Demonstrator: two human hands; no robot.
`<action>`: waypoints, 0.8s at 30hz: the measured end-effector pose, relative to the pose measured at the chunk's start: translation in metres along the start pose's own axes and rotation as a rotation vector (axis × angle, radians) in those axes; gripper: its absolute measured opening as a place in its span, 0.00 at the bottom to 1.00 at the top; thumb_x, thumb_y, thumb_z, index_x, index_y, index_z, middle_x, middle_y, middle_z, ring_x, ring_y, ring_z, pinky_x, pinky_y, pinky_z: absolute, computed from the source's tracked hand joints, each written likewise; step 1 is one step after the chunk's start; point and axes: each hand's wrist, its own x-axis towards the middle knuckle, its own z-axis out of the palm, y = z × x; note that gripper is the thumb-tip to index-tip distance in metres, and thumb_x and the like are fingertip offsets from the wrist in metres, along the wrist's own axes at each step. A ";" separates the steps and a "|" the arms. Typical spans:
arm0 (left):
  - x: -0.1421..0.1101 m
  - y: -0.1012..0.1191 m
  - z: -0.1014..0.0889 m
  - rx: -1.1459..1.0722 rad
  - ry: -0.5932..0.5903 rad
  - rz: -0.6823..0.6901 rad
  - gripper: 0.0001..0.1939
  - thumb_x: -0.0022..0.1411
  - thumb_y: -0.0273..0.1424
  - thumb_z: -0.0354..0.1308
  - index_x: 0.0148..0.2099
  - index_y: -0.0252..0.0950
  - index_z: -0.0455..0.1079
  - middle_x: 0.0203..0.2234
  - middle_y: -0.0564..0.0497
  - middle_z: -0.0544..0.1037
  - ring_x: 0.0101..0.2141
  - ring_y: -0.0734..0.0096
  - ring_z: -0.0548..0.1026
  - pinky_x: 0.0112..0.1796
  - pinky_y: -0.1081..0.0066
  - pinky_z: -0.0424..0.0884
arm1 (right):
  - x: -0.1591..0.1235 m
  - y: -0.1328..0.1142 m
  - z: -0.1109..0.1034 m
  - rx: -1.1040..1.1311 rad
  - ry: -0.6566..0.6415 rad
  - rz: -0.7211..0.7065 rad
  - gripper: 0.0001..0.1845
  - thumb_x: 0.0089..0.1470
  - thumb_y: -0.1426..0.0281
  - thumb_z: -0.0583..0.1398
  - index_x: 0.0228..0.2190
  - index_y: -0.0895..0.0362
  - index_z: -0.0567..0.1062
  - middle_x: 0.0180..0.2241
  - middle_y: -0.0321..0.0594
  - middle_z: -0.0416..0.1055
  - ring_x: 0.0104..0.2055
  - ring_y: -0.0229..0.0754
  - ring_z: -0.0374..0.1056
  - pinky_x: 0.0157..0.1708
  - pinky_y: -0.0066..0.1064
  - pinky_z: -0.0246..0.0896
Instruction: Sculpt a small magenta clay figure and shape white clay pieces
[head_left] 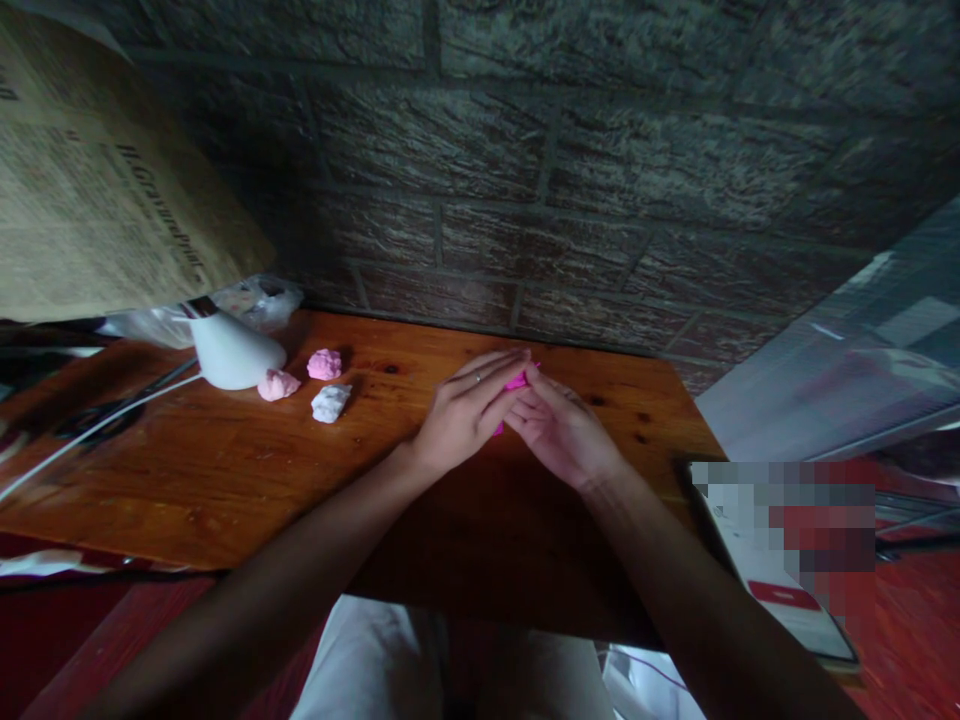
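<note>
Over the wooden table, my left hand [466, 405] and my right hand [562, 428] meet at the fingertips in a tent shape. Bright pink modelling clay [517, 381] is pressed between them. Only small bits of it show, one between the fingers and one below my left hand; the rest is hidden by the palms. A ring sits on a finger of my left hand. To the left lie three crumpled-looking lumps, apart from both hands: a pink lump [325, 364], a peach lump [278, 385] and a white lump [331, 403].
A lamp's white base [234, 350] stands on the table [225, 470] at left, under a newspaper-print shade [112, 190]. Its white cord [97, 430] crosses the table. A clear plastic bag [259, 300] lies behind. The brick wall [487, 180] borders the back; a flat framed device [780, 570] lies right.
</note>
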 end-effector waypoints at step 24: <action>0.002 -0.004 -0.002 -0.011 0.042 0.107 0.30 0.63 0.29 0.65 0.66 0.37 0.65 0.56 0.39 0.77 0.59 0.55 0.72 0.57 0.51 0.73 | 0.001 -0.005 -0.004 -0.121 -0.001 -0.067 0.08 0.49 0.65 0.72 0.34 0.50 0.83 0.34 0.35 0.83 0.38 0.40 0.78 0.42 0.32 0.72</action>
